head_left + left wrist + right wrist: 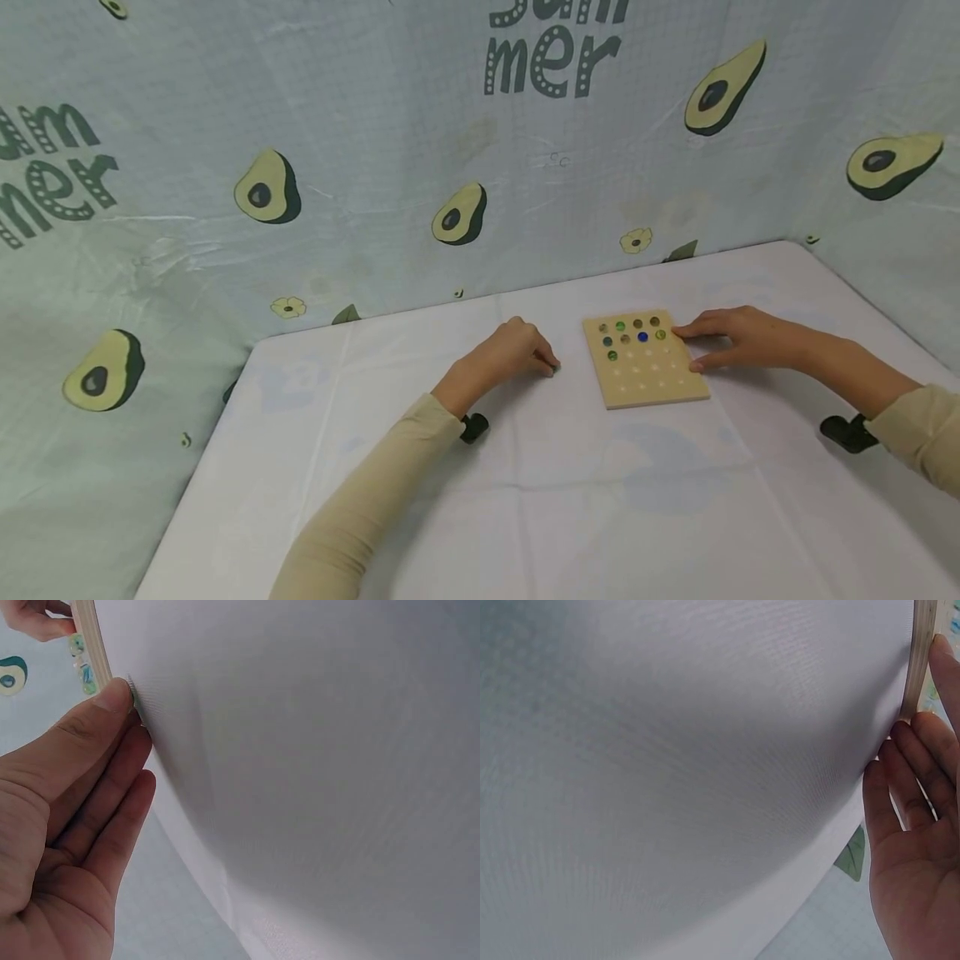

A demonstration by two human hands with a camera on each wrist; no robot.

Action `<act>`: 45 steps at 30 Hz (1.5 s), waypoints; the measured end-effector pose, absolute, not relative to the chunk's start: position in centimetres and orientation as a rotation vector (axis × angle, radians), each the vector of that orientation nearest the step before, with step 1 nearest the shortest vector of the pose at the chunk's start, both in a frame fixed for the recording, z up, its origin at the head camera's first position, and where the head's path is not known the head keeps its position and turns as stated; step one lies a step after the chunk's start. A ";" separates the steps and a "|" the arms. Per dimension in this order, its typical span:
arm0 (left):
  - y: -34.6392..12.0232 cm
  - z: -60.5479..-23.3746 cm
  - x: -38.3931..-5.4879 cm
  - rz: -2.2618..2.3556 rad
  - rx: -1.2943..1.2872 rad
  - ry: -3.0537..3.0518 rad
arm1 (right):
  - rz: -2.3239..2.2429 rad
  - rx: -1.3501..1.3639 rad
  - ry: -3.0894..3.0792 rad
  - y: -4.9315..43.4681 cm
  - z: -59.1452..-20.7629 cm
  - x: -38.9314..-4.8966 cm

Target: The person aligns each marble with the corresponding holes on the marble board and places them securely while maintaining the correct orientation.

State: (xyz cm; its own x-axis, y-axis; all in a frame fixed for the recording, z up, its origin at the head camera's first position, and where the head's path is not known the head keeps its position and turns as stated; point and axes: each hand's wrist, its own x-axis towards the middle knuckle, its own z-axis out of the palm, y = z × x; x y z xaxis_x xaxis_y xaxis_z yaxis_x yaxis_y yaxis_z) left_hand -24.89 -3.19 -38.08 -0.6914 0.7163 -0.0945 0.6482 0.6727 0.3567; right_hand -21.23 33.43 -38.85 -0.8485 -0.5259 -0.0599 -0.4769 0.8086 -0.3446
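Observation:
A square wooden board (654, 377) with rows of round hollows lies flat on the table. Glass marbles (626, 338) fill several hollows in its far rows; one is deep blue, others greenish or clear. To the board's left, my left hand (512, 352) pinches a small greenish marble (133, 699) between thumb and fingertips, low over the cloth. Most of that marble is hidden by the fingers. My right hand (738, 337) touches the board's right edge, thumb and forefinger spread along it. In the right wrist view its fingers (904, 776) are fairly straight beside the wooden edge.
A white cloth (450, 517) with faint folds covers the table. Behind it hangs a pale green curtain (360, 158) printed with avocados and lettering. Dark wrist straps (474, 427) show below both sleeves.

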 end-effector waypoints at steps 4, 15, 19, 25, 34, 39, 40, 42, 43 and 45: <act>-3.1 -38.0 -24.8 0.381 1.109 2.675 | -0.506 -0.783 2.840 33.3 -38.9 -21.1; -3.4 -38.0 -24.2 0.370 1.075 2.675 | -0.599 -0.665 2.825 33.0 -39.9 -20.5; -3.0 -37.6 -24.3 0.355 1.085 2.655 | -0.575 -0.646 2.837 33.3 -39.9 -20.4; -2.3 -37.0 -24.2 0.394 1.107 2.640 | -0.599 -0.654 2.833 33.3 -39.7 -20.3; -1.0 -35.7 -23.3 0.565 1.197 2.702 | -0.605 -0.653 2.838 33.5 -39.6 -20.3; -0.3 -35.2 -23.1 0.621 1.178 2.736 | -0.591 -0.645 2.842 33.4 -39.7 -20.2; -0.2 -35.1 -23.1 0.630 1.173 2.741 | -0.589 -0.648 2.842 33.4 -39.7 -20.2; -0.1 -34.9 -23.0 0.649 1.170 2.748 | -0.597 -0.648 2.839 33.4 -39.6 -20.1; 0.0 -34.8 -23.0 0.657 1.175 2.746 | -0.595 -0.651 2.839 33.4 -39.6 -20.2; 0.1 -34.7 -22.8 0.667 1.191 2.741 | -0.600 -0.654 2.834 33.4 -39.5 -20.2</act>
